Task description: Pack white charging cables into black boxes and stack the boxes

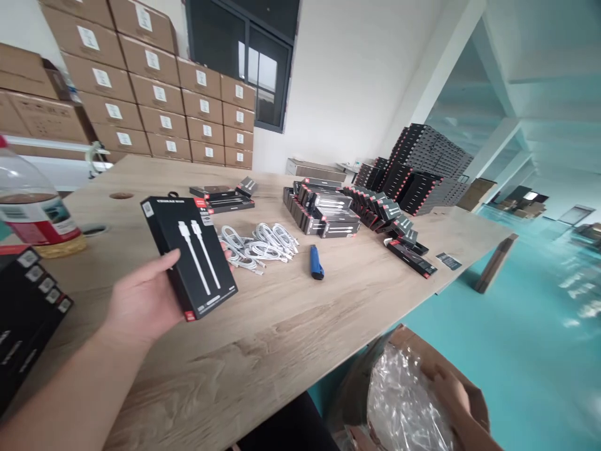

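Head view: my left hand [145,297] clasps a black box [195,250], thumb at its edge, tilted above the wooden table [291,338], with coiled white cables [270,244] just beside. My right hand [451,389] is within an open carton [416,341] of clear plastic [401,401]; whether it grips any, I cannot tell.

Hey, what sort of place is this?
Probably a packing area in a workshop or warehouse: stacked brown cartons, piled black boxes, and coiled white cables on a table.
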`<state>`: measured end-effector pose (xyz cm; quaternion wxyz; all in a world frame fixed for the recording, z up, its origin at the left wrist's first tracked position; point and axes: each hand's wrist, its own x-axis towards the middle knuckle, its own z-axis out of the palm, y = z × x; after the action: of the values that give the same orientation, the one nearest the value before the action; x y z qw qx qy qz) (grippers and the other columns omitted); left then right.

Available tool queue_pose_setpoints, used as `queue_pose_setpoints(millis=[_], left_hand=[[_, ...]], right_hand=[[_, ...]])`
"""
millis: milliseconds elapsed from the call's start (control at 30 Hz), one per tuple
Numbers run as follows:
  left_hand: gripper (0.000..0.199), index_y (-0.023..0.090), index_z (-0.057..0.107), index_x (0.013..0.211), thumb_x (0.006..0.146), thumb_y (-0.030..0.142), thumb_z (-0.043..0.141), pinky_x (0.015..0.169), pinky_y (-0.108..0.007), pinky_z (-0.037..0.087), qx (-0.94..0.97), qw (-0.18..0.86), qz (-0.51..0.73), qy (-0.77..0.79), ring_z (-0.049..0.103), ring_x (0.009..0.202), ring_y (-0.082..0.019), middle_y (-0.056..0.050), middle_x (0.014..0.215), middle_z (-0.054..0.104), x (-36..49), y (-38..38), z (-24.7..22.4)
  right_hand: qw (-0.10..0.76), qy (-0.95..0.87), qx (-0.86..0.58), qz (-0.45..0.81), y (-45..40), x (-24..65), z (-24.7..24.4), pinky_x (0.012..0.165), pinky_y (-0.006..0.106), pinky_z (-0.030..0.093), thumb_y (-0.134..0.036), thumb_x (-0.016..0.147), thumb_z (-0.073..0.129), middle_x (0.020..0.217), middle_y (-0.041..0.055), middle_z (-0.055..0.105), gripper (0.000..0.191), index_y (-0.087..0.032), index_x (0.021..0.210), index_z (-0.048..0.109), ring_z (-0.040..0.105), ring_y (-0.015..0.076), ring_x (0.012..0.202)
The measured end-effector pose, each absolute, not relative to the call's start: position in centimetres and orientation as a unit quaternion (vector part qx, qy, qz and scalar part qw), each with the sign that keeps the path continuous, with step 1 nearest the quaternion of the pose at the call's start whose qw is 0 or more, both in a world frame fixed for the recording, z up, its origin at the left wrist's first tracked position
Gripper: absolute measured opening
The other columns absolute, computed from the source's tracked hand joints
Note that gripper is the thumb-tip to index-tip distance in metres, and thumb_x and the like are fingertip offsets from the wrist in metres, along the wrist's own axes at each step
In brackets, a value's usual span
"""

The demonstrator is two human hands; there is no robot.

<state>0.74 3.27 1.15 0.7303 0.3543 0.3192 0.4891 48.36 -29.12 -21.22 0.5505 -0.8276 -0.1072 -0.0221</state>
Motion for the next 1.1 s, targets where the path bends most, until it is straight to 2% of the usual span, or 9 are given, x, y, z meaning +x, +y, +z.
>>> queue_pose_setpoints(millis=[100,200,300,400,500,567,700,800,1100], left_hand=[[0.053,0.013,0.065,0.122,0.081,0.045,0.061,0.09,-0.059,0.058,0.355,0.708,0.526,0.311,0.072,0.1,-0.037,-0.016,0.108,0.076,0.1,3.8,0.6],[0.062,0.015,0.064,0.119,0.078,0.06,0.065,0.09,-0.048,0.059,0.423,0.634,0.556,0.331,0.071,0.1,-0.032,-0.012,0.102,0.076,-0.7,4.6,-0.1],[0.074,0.021,0.055,0.131,0.07,0.055,0.077,0.103,-0.046,0.05,0.598,0.439,0.556,0.374,0.064,0.116,-0.032,-0.01,0.124,0.069,-1.2,5.0,-0.7],[0.081,0.022,0.047,0.137,0.069,0.049,0.08,0.111,-0.052,0.041,0.72,0.226,0.514,0.408,0.057,0.126,-0.034,-0.013,0.138,0.059,-1.3,4.9,-1.3],[0.069,0.023,0.047,0.132,0.073,0.043,0.076,0.12,-0.06,0.021,0.783,0.062,0.467,0.407,0.057,0.126,-0.034,-0.013,0.133,0.062,-1.4,4.9,-1.9],[0.063,0.024,0.047,0.13,0.075,0.039,0.074,0.122,-0.062,0.01,0.806,-0.004,0.435,0.401,0.058,0.124,-0.033,-0.012,0.129,0.065,-1.6,5.0,-2.3],[0.064,0.024,0.044,0.134,0.074,0.024,0.067,0.121,-0.061,0.007,0.816,-0.054,0.391,0.422,0.056,0.127,-0.032,-0.012,0.133,0.062,-1.7,4.6,-2.6],[0.075,0.026,0.041,0.141,0.07,0.017,0.062,0.122,-0.057,0.002,0.838,-0.048,0.357,0.409,0.05,0.134,-0.03,-0.01,0.14,0.058,-0.7,4.0,-2.7],[0.06,0.031,0.052,0.126,0.069,0.019,0.067,0.121,-0.054,0.006,0.838,-0.006,0.354,0.414,0.056,0.124,-0.028,-0.002,0.131,0.064,0.3,4.0,-3.0]], right_hand=[[0.517,-0.085,-0.851,-0.043,-27.0,48.9,-18.2,0.055,0.048,0.043,-0.035,0.047,0.064,0.059,0.0079,0.063,0.016,-0.028,0.061,0.063,0.059,0.035,0.058],[0.517,-0.144,-0.841,-0.067,-22.4,47.5,-14.0,0.066,0.046,0.048,-0.038,0.058,0.057,0.084,0.0111,0.072,0.032,-0.024,0.083,0.071,0.065,0.036,0.079],[0.571,-0.301,-0.76,-0.066,-16.1,42.7,-8.8,0.071,0.041,0.05,-0.043,0.07,0.058,0.104,0.0123,0.072,0.035,-0.022,0.094,0.073,0.065,0.0324,0.09],[0.617,-0.484,-0.619,0.052,-9.1,35.0,-4.0,0.073,0.037,0.052,-0.049,0.083,0.058,0.101,0.011,0.073,0.033,-0.021,0.094,0.073,0.066,0.0274,0.09],[0.568,-0.616,-0.481,0.256,-2.3,26.6,-1.1,0.075,0.036,0.053,-0.056,0.093,0.051,0.107,0.0099,0.073,0.045,-0.023,0.118,0.069,0.068,0.0251,0.093],[0.516,-0.668,-0.396,0.362,1.4,21.7,-0.8,0.077,0.036,0.054,-0.057,0.091,0.057,0.116,0.0081,0.072,0.05,-0.026,0.13,0.062,0.068,0.0251,0.097],[0.527,-0.681,-0.342,0.376,5.0,15.6,-3.6,0.088,0.039,0.052,-0.05,0.089,0.064,0.106,0.0062,0.072,0.039,-0.02,0.114,0.066,0.066,0.026,0.098],[0.556,-0.664,-0.358,0.349,4.7,14.4,-6.4,0.091,0.039,0.051,-0.044,0.094,0.058,0.107,0.0069,0.072,0.035,-0.019,0.118,0.063,0.065,0.0258,0.1],[0.52,-0.675,-0.304,0.425,3.7,17.0,-5.8,0.1,0.038,0.046,-0.031,0.095,0.052,0.117,0.0034,0.069,0.03,-0.024,0.122,0.063,0.061,0.0242,0.115]])
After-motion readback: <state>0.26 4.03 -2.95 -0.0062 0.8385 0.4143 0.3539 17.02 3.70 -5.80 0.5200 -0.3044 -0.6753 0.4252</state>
